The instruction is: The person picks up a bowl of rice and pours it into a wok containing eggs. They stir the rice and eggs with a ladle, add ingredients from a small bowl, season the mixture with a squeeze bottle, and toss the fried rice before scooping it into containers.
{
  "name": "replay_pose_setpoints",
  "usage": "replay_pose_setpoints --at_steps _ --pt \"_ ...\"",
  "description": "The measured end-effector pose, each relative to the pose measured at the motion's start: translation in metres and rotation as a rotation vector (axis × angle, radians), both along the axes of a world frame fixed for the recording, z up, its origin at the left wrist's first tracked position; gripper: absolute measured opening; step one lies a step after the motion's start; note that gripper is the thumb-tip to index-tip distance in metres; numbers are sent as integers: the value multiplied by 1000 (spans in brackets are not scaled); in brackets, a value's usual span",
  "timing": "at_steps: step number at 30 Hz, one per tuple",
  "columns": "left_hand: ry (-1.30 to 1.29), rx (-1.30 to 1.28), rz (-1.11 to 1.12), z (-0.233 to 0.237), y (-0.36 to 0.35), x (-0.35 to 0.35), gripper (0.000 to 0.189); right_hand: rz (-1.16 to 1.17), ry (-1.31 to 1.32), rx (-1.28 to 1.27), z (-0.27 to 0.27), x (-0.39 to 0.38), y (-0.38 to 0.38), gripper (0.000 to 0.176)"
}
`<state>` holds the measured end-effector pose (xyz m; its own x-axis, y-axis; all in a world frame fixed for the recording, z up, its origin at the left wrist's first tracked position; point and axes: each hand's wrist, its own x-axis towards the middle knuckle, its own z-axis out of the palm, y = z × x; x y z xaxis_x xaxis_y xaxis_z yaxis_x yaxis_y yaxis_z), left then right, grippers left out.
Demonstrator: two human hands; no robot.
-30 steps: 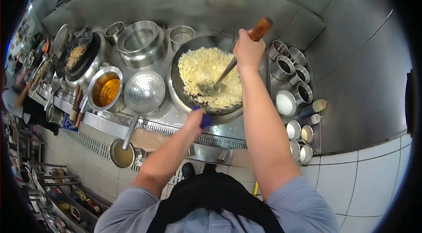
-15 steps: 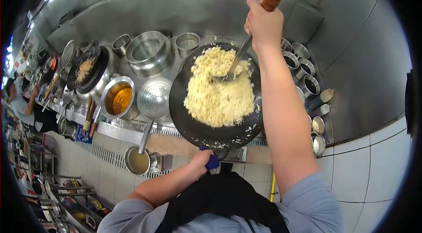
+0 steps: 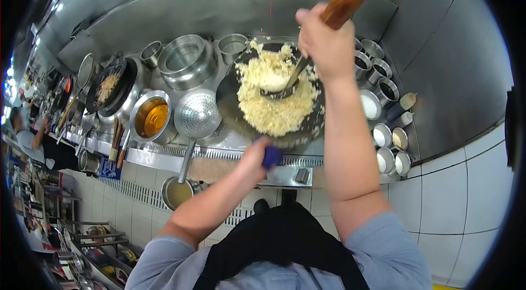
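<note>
Fingers of the left hand [image 3: 256,163] clench the blue-wrapped handle [image 3: 272,156] of the wok [image 3: 230,105], rice [image 3: 276,115] heaped inside over the burner. It looks like a stir-and-toss step, and the right hand [image 3: 323,43] grips the ladle [image 3: 272,84], buried in rice, so the next scoop calls for a steady wok.

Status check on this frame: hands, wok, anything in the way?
Left hand shut on blue wok handle; right hand shut on ladle. Ladle bowl down in fried rice inside wok. Strainer close beside wok's left rim.
</note>
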<state>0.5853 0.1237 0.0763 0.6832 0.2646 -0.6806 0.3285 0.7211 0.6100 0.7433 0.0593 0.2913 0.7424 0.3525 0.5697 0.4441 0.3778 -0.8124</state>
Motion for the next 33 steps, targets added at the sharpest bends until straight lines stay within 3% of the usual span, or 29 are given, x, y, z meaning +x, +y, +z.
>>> replay_pose_setpoints --at_steps 1,2,3,5,6,7,9,10,12,13,15,17,19,21,22,24,25,27,29,31,33 --pt "-43 -31 75 4 9 22 15 -37 -6 -43 -32 8 10 25" --pt "-114 -106 50 -17 22 34 17 -63 29 -145 -87 37 31 23" --pt "-107 -106 50 -48 21 27 17 -194 44 -134 -107 41 39 22" --pt "-40 11 97 -99 6 1 16 -244 -40 -161 -84 51 35 22" --pt "60 10 41 -106 -1 -22 19 -131 -7 -101 -62 53 29 22" --pt "157 11 -14 -107 -4 -39 23 -17 23 -41 -33 51 23 22" --pt "79 22 -33 -50 -16 -56 32 98 104 52 13 20 4 25" --pt "-40 -6 96 -32 -20 -42 33 104 89 62 21 3 -8 25" --pt "62 -38 147 11 -3 -6 17 64 102 8 3 -11 -13 24" --pt "-98 -85 122 18 10 15 14 17 111 -47 -23 -10 -6 23" --pt "-57 -18 118 -26 14 31 13 -139 101 -50 -97 34 26 20" --pt "-1 75 117 -81 2 5 16 -164 54 -3 -95 60 31 19" --pt "125 45 48 -74 -16 -33 27 -107 102 47 -47 50 20 19" --pt "-18 23 1 -30 -27 -48 36 -39 145 90 1 28 6 20" --pt "-72 32 44 -20 -25 -37 30 -22 112 117 12 9 -5 20" --pt "20 -63 118 13 -1 8 21 48 96 75 -2 -5 -8 21" --pt "-110 -73 122 8 10 30 15 48 129 -68 -30 4 4 21" --pt "-111 45 55 -42 17 31 15 -196 -54 -173 -104 42 34 20" --pt "-48 131 104 -84 7 2 19 -276 -23 -195 -80 51 29 19" --pt "85 112 -11 -116 2 -34 22 1 24 -64 -27 54 17 22" --pt "48 124 46 -70 -7 -27 23 94 138 102 19 26 3 25"
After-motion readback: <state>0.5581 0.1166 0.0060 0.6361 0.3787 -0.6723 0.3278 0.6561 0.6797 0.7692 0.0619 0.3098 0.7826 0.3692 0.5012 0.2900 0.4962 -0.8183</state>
